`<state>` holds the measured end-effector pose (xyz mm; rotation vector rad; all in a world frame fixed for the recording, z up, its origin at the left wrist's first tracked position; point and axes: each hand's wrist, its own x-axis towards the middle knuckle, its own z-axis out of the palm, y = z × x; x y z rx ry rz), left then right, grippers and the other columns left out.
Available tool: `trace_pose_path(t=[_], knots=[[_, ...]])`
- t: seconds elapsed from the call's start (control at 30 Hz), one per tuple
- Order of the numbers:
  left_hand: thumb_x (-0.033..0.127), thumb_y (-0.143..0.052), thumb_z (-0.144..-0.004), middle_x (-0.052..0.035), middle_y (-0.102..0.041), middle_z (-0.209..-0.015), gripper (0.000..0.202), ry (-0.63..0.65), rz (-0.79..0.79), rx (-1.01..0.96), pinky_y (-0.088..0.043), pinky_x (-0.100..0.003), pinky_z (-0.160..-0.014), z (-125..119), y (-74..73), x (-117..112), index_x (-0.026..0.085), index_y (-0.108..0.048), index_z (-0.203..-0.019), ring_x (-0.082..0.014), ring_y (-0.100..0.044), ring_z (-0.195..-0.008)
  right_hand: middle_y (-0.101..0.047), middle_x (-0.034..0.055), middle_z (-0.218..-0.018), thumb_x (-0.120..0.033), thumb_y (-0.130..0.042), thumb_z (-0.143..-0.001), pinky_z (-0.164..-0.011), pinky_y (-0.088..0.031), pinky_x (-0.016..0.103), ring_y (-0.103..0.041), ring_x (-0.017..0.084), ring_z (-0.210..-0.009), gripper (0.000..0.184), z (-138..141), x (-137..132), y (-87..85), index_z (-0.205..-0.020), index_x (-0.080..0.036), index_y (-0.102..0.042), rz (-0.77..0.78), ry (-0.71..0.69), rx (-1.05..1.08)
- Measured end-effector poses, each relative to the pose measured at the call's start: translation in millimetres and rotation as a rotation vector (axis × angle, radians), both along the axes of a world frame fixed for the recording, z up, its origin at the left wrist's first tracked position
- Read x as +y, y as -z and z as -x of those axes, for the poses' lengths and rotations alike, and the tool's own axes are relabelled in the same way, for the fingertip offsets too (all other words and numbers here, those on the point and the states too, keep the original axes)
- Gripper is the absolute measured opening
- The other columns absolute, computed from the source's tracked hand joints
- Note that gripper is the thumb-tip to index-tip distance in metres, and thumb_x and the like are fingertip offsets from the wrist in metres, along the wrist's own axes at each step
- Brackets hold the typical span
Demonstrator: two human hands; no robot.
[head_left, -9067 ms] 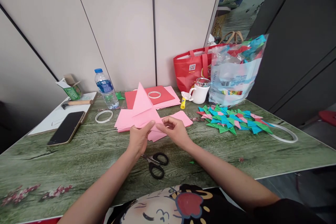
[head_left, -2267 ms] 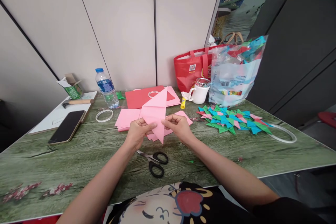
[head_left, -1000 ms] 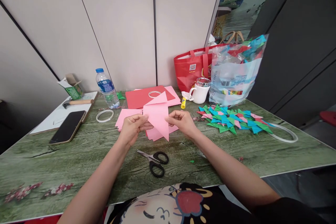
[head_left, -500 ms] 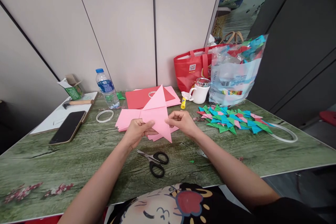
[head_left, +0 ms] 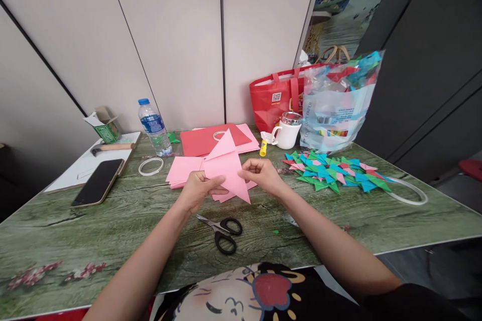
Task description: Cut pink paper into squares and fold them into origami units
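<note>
The pink folded paper (head_left: 226, 166) is up over the middle of the table (head_left: 113, 220), just behind the scissors (head_left: 222, 230), its long way running from far tip to near tip, with the left hand (head_left: 198, 188) pinching its left side and the right hand (head_left: 261, 174) pinching its right.

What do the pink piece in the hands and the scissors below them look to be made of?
The pink piece looks like thin matte paper: sharp creases, flat folded flaps. The scissors show bright metal blades and black handles, probably plastic.
</note>
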<state>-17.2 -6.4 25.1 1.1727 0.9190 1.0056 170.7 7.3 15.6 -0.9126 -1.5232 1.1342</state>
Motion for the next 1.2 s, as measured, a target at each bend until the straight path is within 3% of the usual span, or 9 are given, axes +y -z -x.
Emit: trace_pose_path(t=[0.2,0.33,0.43,0.6,0.87,1.03,1.2], knots=[[0.029,-0.073,-0.058,-0.0088,-0.071,-0.073,0.028,-0.082,-0.069,-0.012,-0.055,-0.038,-0.07,-4,5.8,1,0.009,-0.069,-0.077,-0.0209,-0.066,-0.065,-0.059,-0.0014,-0.066,-0.036,-0.068,-0.062,-0.056,-0.043,0.023,-0.054,0.01,-0.058,0.025,4,1,2.5,-0.073,-0.016,-0.056,0.007,0.033,0.022],[0.031,-0.073,-0.057,-0.0089,-0.07,-0.075,0.03,-0.134,-0.116,-0.038,-0.054,-0.04,-0.071,-8,9.4,-1,0.009,-0.069,-0.078,-0.0217,-0.066,-0.066,-0.064,0.0023,-0.079,-0.031,-0.068,-0.062,-0.063,-0.047,0.027,-0.06,0.014,-0.069,0.039,9,-4,6.4,-0.095,-0.018,-0.051,0.021,-0.035,0.011],[0.03,-0.073,-0.058,-0.0073,-0.071,-0.074,0.03,-0.146,-0.135,-0.049,-0.054,-0.039,-0.072,-13,12.8,-4,0.009,-0.069,-0.079,-0.0216,-0.066,-0.067,-0.064,0.0047,-0.087,-0.028,-0.07,-0.059,-0.066,-0.048,0.029,-0.06,0.017,-0.075,0.048,14,-9,8.5,-0.1,-0.018,-0.048,-0.006,-0.018,-0.051],[0.028,-0.073,-0.059,-0.0049,-0.071,-0.073,0.025,-0.176,-0.142,-0.051,-0.054,-0.036,-0.072,-22,17.5,-10,0.011,-0.069,-0.077,-0.02,-0.066,-0.067,-0.063,0.006,-0.092,-0.027,-0.069,-0.057,-0.071,-0.046,0.031,-0.057,0.02,-0.082,0.045,22,-15,9.2,-0.098,-0.015,-0.055,-0.103,0.164,-0.2],[0.031,-0.071,-0.06,-0.0027,-0.068,-0.064,0.025,-0.262,-0.197,-0.01,-0.051,-0.032,-0.066,-22,20.6,-9,0.011,-0.068,-0.074,-0.0172,-0.062,-0.062,-0.061,0.0016,-0.079,-0.019,-0.061,-0.06,-0.059,-0.043,0.024,-0.054,0.015,-0.068,0.029,22,-14,9.6,-0.088,-0.015,-0.056,-0.103,0.149,-0.17],[0.033,-0.07,-0.06,0.0053,-0.049,-0.041,0.029,-0.36,-0.254,0.121,-0.032,-0.019,-0.041,-21,21.9,-9,0.012,-0.055,-0.047,-0.0061,-0.041,-0.04,-0.062,0.0027,-0.083,-0.027,-0.068,-0.057,-0.062,-0.045,0.026,-0.056,0.016,-0.072,0.038,23,-14,11.1,-0.091,-0.016,-0.054,-0.091,0.163,-0.117],[0.034,-0.07,-0.059,0.0036,-0.054,-0.046,0.024,-0.345,-0.256,0.133,-0.031,-0.02,-0.043,-21,24.4,-8,0.012,-0.061,-0.053,-0.0078,-0.042,-0.043,-0.064,0.0039,-0.085,-0.027,-0.068,-0.057,-0.062,-0.047,0.026,-0.058,0.017,-0.072,0.04,24,-14,13.4,-0.093,-0.016,-0.054,-0.036,0.169,-0.099]])
